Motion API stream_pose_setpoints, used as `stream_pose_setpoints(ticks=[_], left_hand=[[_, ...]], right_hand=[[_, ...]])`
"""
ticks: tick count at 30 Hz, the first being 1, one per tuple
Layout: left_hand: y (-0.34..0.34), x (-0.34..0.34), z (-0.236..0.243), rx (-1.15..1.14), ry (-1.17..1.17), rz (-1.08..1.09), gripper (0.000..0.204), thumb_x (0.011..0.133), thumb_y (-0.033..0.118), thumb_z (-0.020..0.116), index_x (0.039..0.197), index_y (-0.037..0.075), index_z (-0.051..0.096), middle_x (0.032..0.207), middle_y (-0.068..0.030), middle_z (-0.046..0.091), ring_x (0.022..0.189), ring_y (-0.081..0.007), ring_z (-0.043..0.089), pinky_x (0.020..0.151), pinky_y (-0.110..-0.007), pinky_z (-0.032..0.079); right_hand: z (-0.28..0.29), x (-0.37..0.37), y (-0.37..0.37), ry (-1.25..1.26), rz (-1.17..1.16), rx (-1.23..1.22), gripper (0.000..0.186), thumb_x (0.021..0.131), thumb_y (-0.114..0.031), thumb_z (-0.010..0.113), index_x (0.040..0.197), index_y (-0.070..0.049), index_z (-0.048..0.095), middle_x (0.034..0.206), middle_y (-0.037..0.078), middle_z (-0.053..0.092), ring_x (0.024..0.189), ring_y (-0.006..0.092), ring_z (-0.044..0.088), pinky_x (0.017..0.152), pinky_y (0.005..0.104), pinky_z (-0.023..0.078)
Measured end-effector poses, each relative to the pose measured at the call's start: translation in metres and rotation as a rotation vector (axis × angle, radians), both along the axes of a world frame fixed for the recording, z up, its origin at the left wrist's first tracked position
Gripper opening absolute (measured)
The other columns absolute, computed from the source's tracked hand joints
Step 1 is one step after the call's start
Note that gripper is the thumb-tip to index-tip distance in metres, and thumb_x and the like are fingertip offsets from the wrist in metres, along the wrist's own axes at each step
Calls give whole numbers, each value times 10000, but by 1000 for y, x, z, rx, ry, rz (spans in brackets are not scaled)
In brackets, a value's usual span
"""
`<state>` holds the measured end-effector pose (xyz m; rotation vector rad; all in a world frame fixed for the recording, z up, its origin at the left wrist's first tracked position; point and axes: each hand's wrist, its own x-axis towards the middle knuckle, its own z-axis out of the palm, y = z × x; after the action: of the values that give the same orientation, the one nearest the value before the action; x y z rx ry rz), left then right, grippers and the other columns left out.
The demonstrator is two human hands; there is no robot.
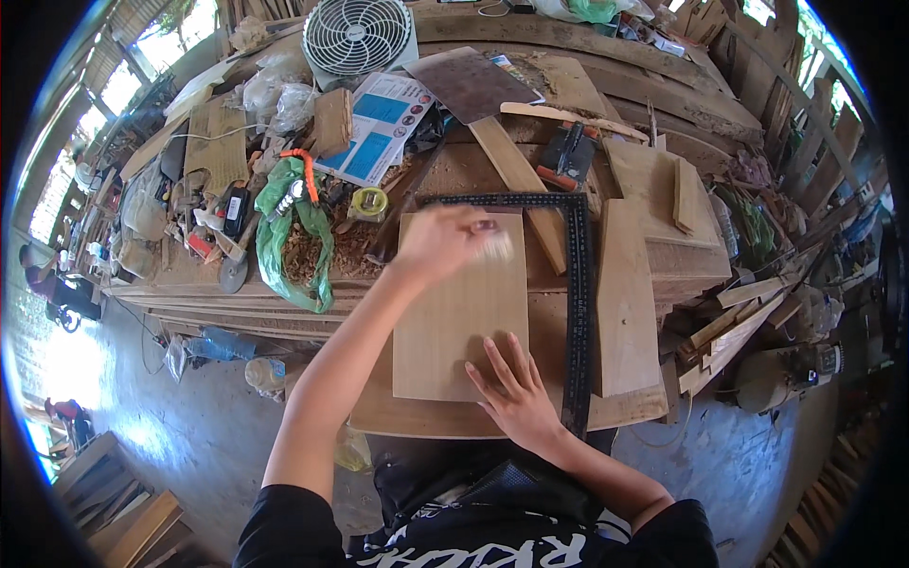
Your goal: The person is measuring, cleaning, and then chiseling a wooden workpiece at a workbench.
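A pale rectangular wooden board (459, 322) lies flat on the workbench in front of me. Over its far end, my left hand (437, 244) is closed and smeared by motion. It grips what looks like a small brush (494, 248) with pale bristles, pointing down toward the board. My right hand (516, 398) rests on the board's near right corner, fingers spread and stretched out, holding nothing. A black carpenter's square (579, 303) lies along the far and right sides of the board. Right of it is a thicker wooden plank (625, 303).
Left of the board are a yellow tape measure (368, 204), a green plastic bag (275, 237), an orange-handled tool (308, 175) and wood shavings. A fan (360, 38) stands at the back. A hand plane (570, 156) sits beyond the square. Scrap wood (743, 327) is stacked at right.
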<state>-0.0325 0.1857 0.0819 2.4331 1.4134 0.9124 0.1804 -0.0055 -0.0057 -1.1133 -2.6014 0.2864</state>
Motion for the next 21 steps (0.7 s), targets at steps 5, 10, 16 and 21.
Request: stream_pose_setpoints(ticks=[5, 10, 16, 21], left_hand=[[1, -17, 13, -54, 108, 46, 228, 863, 276, 821, 951, 76, 756, 920, -68, 760, 856, -275, 730, 773, -370, 564], [-44, -32, 4, -745, 108, -202, 302, 807, 272, 888, 997, 63, 778, 876, -90, 756, 819, -189, 711, 760, -341, 540], [0, -69, 1, -226, 181, 44, 272, 850, 332, 828, 982, 100, 775, 849, -110, 748, 781, -293, 713, 726, -409, 547], [-19, -69, 14, -201, 85, 78, 233, 855, 334, 808, 933, 123, 745, 807, -111, 722, 763, -364, 702, 691, -466, 543]], right_hand=[[-6, 3, 4, 72, 28, -39, 720, 932, -215, 721, 1598, -198, 448, 1728, 186, 195, 1582, 497, 171, 1199, 642, 334], [-12, 3, 4, 63, 37, 26, 768, 878, -206, 792, 1579, -193, 479, 1721, 207, 204, 1569, 534, 179, 1195, 636, 343], [-11, 3, 4, 94, 30, 3, 714, 918, -191, 735, 1582, -182, 475, 1719, 200, 205, 1574, 510, 186, 1160, 654, 370], [-8, 3, 4, 114, 33, -4, 731, 898, -200, 766, 1574, -189, 488, 1719, 197, 211, 1575, 513, 179, 1165, 641, 365]])
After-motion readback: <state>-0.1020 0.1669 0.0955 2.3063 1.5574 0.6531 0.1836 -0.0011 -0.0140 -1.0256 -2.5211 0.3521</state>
